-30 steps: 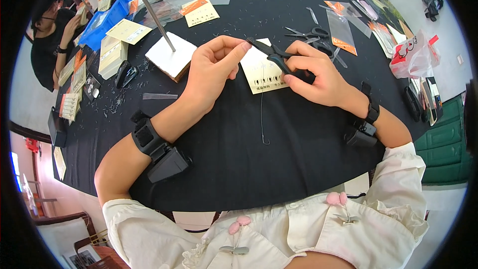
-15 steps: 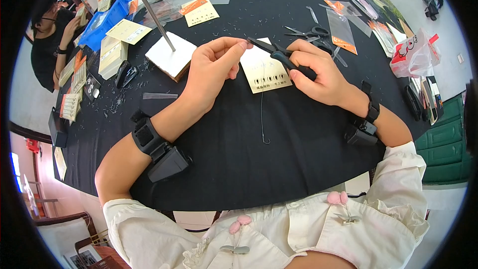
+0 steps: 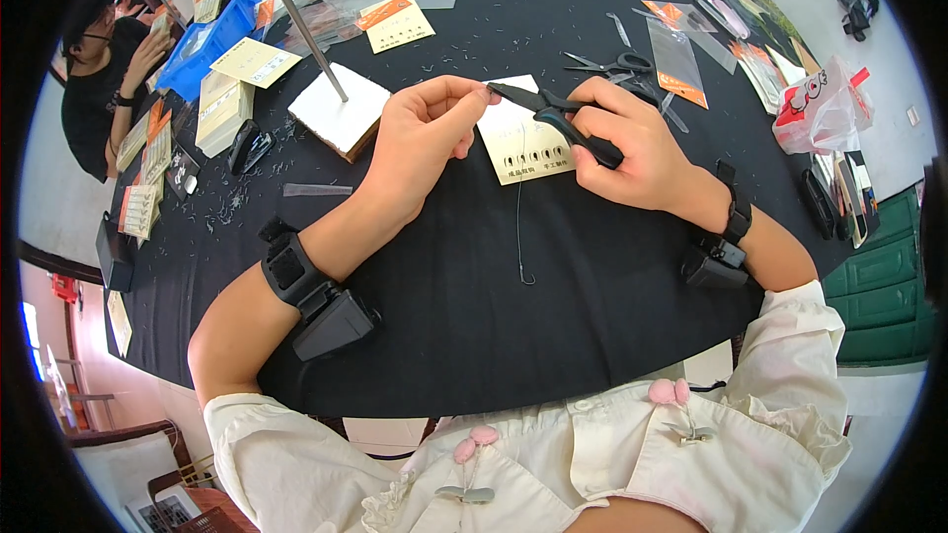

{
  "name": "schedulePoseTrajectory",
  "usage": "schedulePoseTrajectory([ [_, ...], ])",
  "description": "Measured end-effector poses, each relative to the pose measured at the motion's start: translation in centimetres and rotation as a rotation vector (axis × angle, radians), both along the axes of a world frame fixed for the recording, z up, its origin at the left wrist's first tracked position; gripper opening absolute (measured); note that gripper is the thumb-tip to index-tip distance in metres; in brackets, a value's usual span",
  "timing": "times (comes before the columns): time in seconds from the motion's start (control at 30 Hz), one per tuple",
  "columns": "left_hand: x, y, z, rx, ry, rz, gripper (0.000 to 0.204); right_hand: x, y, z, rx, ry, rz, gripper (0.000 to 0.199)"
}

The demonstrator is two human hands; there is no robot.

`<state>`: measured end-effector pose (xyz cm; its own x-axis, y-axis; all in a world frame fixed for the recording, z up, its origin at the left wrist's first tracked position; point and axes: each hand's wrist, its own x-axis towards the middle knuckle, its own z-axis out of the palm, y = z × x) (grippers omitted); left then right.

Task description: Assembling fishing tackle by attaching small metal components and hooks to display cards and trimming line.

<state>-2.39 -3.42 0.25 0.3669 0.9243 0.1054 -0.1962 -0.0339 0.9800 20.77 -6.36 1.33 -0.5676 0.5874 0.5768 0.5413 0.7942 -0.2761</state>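
Note:
My right hand (image 3: 632,148) is closed round the handles of black scissors (image 3: 521,96), whose blades point left. The blade tips reach the fingertips of my left hand (image 3: 420,138), closed in a pinch. What those fingers hold is too small to make out. Under the scissors lies a cream card (image 3: 506,138) with a row of small dark hooks along its lower part. A thin line (image 3: 519,217) runs down from the card over the black cloth, ending in a fish hook (image 3: 527,280) nearer to me.
A white block with a metal rod (image 3: 341,123) stands left of my hands. Beyond it are a blue tray (image 3: 207,49), stacked cards (image 3: 222,114) and a black stapler (image 3: 251,146). More scissors (image 3: 622,62) and a plastic bag (image 3: 820,109) lie rightward. A person (image 3: 104,79) sits at far left.
The scissors' tips have dipped slightly beside my left fingertips, and my right hand has shifted a little left. At far left, the person's hand has moved slightly.

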Motion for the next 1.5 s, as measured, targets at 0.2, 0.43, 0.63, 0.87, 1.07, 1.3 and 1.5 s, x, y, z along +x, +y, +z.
schedulePoseTrajectory([
  [0.2,-0.15,-0.01,0.03,0.005,0.008,-0.017,0.017,-0.13,0.01,0.01,0.087,-0.024,-0.031,0.016],
  [0.43,0.16,-0.17,0.17,0.009,0.047,0.0,0.017,-0.2,-0.04,-0.09,0.058,-0.016,-0.031,0.016],
  [0.63,0.22,-0.24,0.27,0.006,0.079,0.004,0.014,-0.25,-0.27,-0.2,0.007,0.004,-0.003,0.016],
  [0.87,0.06,-0.04,0.37,-0.042,0.058,-0.001,0.013,-0.42,-0.41,-0.3,-0.055,0.041,0.019,0.016],
  [1.07,0.05,0.04,0.39,-0.083,0.065,-0.001,0.013,-0.49,-0.78,-0.05,-0.221,0.083,0.01,0.015],
  [1.3,0.07,0.15,0.14,-0.057,0.033,0.004,0.015,-0.23,-0.63,-0.07,-0.403,0.153,0.044,0.018],
  [1.5,0.13,0.07,0.12,-0.039,0.038,0.01,0.016,-0.2,-0.08,-0.69,-0.58,0.308,0.117,0.022],
])
